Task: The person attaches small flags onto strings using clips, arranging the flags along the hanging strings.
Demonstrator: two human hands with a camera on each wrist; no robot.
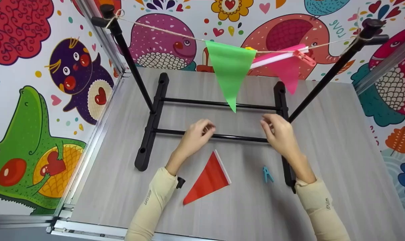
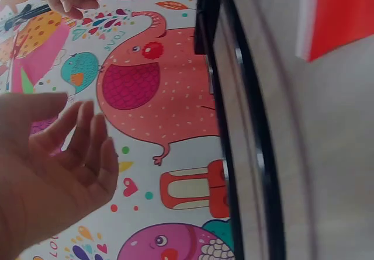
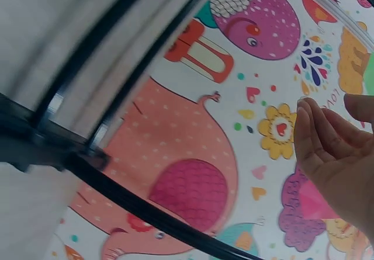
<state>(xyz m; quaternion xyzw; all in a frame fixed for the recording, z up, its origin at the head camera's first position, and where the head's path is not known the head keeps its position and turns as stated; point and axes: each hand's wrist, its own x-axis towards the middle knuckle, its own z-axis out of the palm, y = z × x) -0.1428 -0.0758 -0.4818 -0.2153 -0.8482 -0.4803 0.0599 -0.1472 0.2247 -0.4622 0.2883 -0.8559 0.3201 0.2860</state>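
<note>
Over the black rod of the stand, my left hand (image 1: 196, 136) hovers with loosely bent fingers and nothing in them. Likewise my right hand (image 1: 280, 133) holds nothing, beside the stand's right foot; its fingers are relaxed in the right wrist view. A green pennant (image 1: 231, 68) hangs from the string (image 1: 162, 30), a yellow clothespin (image 1: 250, 49) at its top right corner. Behind and right of it, a pink pennant (image 1: 288, 72) hangs askew with a red clothespin (image 1: 304, 58) on the string. On the tabletop lie a red pennant (image 1: 211, 180) with a white edge and a blue clothespin (image 1: 267, 174).
Two black uprights (image 1: 132, 63) carry the string, tied at their tops. The stand's feet (image 1: 150, 134) and two cross rods (image 1: 219, 104) rest on the grey wood-patterned table (image 1: 115, 190). Walls with printed cartoon animals (image 1: 286, 36) enclose the back and sides.
</note>
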